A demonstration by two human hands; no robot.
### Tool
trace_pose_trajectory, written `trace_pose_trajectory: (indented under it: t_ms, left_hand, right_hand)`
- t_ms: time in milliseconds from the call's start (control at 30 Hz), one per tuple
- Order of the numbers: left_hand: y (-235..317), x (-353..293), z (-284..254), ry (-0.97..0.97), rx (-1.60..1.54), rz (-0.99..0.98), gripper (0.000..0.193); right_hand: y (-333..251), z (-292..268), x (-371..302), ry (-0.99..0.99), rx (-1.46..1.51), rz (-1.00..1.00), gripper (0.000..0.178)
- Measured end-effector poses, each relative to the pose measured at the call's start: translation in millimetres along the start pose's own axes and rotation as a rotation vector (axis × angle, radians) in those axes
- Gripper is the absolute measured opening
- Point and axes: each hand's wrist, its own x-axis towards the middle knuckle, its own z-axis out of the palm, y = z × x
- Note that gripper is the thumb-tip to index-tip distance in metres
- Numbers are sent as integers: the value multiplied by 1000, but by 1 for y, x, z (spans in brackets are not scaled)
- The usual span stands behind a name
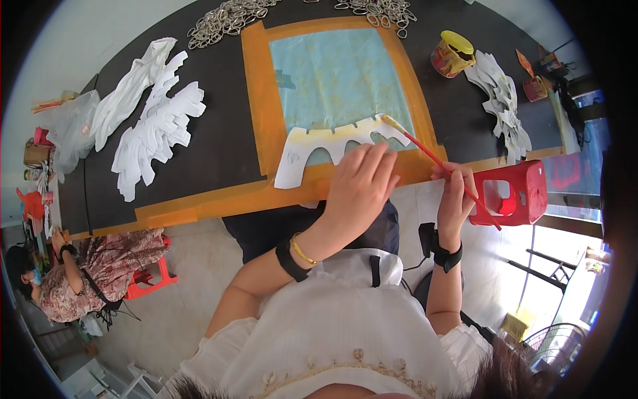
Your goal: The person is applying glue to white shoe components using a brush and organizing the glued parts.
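A white cut-out piece (291,159) with a scalloped near edge lies across the near part of a light blue sheet (332,73). Yellowish smears run along its far edge. My left hand (359,189) rests over its near middle, fingers stretched out and holding nothing visible; the hand hides part of that edge. In my right hand (455,196) is a thin red-handled brush (432,155), gripped near the middle of its handle. The brush's yellow-coated tip touches the right end of the white piece.
Orange tape (259,100) frames the sheet on a black table (219,120). White cut-outs (156,136) lie left; more cut-outs (502,100) lie right beside a yellow-rimmed pot (452,56). Metal rings (229,23) are piled far. A red stool (512,193) stands right; another person (100,272) works left.
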Motion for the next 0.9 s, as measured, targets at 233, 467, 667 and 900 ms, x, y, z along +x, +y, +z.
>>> trace_pose_trajectory:
  t_ms: [233,467,667,900]
  left_hand:
    - [0,7,12,-132,-11,-8,51]
    - [-1,5,12,-129,37,27,53]
    - [0,2,11,-147,106,50,53]
    - [0,2,11,-160,125,53,53]
  right_hand:
    - [3,-12,23,127,366,290,25]
    - [4,-50,73,221,856,404,27]
    - [-36,-79,128,289,177,-92,35]
    - [-49,-64,172,199,-288,-259,28]
